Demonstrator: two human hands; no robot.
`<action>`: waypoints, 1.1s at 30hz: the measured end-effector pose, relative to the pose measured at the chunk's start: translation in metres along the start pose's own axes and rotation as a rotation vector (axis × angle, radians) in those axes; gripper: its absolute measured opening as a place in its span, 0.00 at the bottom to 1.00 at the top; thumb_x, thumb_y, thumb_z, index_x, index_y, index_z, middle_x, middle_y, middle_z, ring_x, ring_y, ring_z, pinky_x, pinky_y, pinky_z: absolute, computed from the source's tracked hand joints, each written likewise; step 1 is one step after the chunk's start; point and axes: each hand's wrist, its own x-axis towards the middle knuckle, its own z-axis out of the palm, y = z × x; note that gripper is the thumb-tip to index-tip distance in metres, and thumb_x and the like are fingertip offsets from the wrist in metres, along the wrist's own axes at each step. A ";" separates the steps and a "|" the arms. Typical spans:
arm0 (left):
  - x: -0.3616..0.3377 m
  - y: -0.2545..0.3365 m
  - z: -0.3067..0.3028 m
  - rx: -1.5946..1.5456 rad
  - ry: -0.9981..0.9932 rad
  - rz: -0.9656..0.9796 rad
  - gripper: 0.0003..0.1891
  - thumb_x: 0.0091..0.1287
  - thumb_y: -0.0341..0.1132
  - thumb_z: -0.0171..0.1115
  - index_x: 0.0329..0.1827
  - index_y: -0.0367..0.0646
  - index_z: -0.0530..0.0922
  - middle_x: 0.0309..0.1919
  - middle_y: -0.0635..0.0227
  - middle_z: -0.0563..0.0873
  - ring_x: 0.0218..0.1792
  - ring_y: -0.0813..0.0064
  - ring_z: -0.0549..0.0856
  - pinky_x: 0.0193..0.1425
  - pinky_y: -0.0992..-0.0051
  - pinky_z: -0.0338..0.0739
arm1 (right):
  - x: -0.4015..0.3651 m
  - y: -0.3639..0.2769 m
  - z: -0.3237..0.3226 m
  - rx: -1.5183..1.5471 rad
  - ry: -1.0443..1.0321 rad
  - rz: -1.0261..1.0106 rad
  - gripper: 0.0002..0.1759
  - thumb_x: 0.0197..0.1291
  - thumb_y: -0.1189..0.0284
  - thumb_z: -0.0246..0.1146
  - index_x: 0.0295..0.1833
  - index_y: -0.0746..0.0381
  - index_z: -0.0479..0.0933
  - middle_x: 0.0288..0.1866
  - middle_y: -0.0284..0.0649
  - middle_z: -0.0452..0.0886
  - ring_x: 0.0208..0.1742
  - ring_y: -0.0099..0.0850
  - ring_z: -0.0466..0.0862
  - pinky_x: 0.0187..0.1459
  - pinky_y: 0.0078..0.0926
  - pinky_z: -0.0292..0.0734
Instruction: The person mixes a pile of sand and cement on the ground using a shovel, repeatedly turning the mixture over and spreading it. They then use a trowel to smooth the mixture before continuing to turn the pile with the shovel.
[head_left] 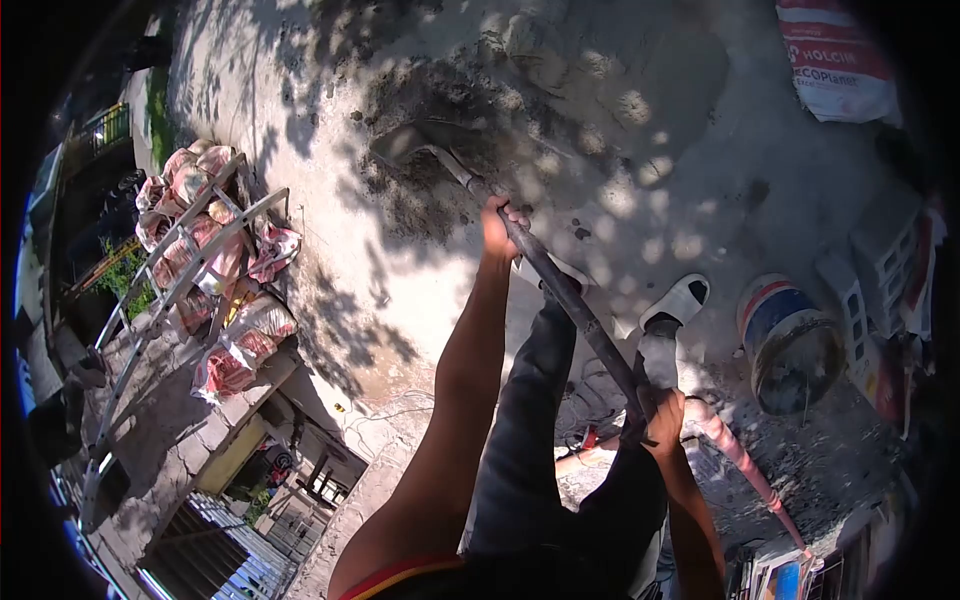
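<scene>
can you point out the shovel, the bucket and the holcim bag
Shovel (573, 300): head view, on the middle of its long handle.
Bucket (783, 316): head view, on its striped outer wall.
Holcim bag (838, 62): head view, on its printed face.

Sunlit grnd (335, 235) w/ shadows, dk. mix (425, 90), bucket (790, 340), red-&-wht Holcim bag (840, 62)

The long-handled shovel (549, 268) is slanting diagonally, its dark, scuffed shaft (594, 330) reaching toward a broad, grimy blade (408, 146), which is apparently resting against the dark, gritty mix (430, 95) on the ground, though shadow is blurring the contact.
</scene>
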 end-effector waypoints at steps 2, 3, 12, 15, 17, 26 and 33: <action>-0.021 0.002 0.006 -0.088 -0.183 -0.025 0.09 0.53 0.34 0.46 0.16 0.50 0.61 0.11 0.79 0.63 0.13 0.85 0.65 0.20 0.81 0.64 | -0.019 0.007 -0.002 -0.043 0.003 0.018 0.18 0.38 0.72 0.60 0.38 0.69 0.72 0.32 0.46 0.71 0.33 0.41 0.71 0.42 0.41 0.65; -0.030 -0.003 0.005 -0.132 -0.278 -0.070 0.09 0.53 0.34 0.47 0.16 0.50 0.60 0.11 0.79 0.63 0.13 0.84 0.65 0.21 0.81 0.65 | -0.033 0.014 -0.011 -0.041 -0.040 0.064 0.18 0.43 0.68 0.57 0.40 0.67 0.71 0.33 0.45 0.72 0.35 0.40 0.72 0.46 0.39 0.64; -0.006 -0.212 0.020 0.494 0.281 -0.120 0.06 0.51 0.30 0.53 0.19 0.40 0.69 0.12 0.66 0.71 0.12 0.76 0.72 0.16 0.78 0.66 | -0.133 0.015 -0.055 0.685 0.794 1.426 0.16 0.49 0.69 0.59 0.43 0.66 0.68 0.34 0.34 0.70 0.31 0.24 0.69 0.34 0.23 0.66; -0.027 -0.295 0.030 0.456 0.331 -0.201 0.08 0.48 0.31 0.57 0.19 0.39 0.68 0.11 0.67 0.69 0.10 0.74 0.69 0.13 0.75 0.65 | -0.187 0.040 -0.088 0.410 1.149 1.381 0.12 0.51 0.69 0.56 0.38 0.66 0.69 0.32 0.35 0.70 0.28 0.24 0.70 0.30 0.20 0.65; -0.022 -0.318 0.033 0.525 0.359 -0.245 0.06 0.47 0.29 0.56 0.19 0.38 0.68 0.13 0.66 0.71 0.11 0.75 0.71 0.14 0.74 0.66 | -0.195 0.060 -0.115 0.644 1.011 1.588 0.12 0.53 0.66 0.52 0.36 0.66 0.71 0.30 0.35 0.71 0.28 0.26 0.71 0.29 0.19 0.66; 0.185 -0.033 0.055 0.345 0.071 -0.092 0.06 0.54 0.31 0.47 0.20 0.45 0.64 0.14 0.71 0.65 0.16 0.76 0.68 0.23 0.76 0.68 | 0.152 0.063 -0.028 0.547 0.613 1.227 0.07 0.49 0.70 0.57 0.26 0.59 0.68 0.14 0.29 0.66 0.10 0.18 0.63 0.11 0.17 0.54; 0.095 0.045 0.075 -0.208 -0.232 -0.089 0.09 0.52 0.32 0.47 0.14 0.49 0.63 0.10 0.77 0.65 0.15 0.80 0.67 0.22 0.81 0.67 | 0.152 0.028 -0.037 0.053 0.478 0.017 0.08 0.49 0.70 0.57 0.31 0.64 0.70 0.22 0.38 0.71 0.21 0.31 0.71 0.24 0.26 0.65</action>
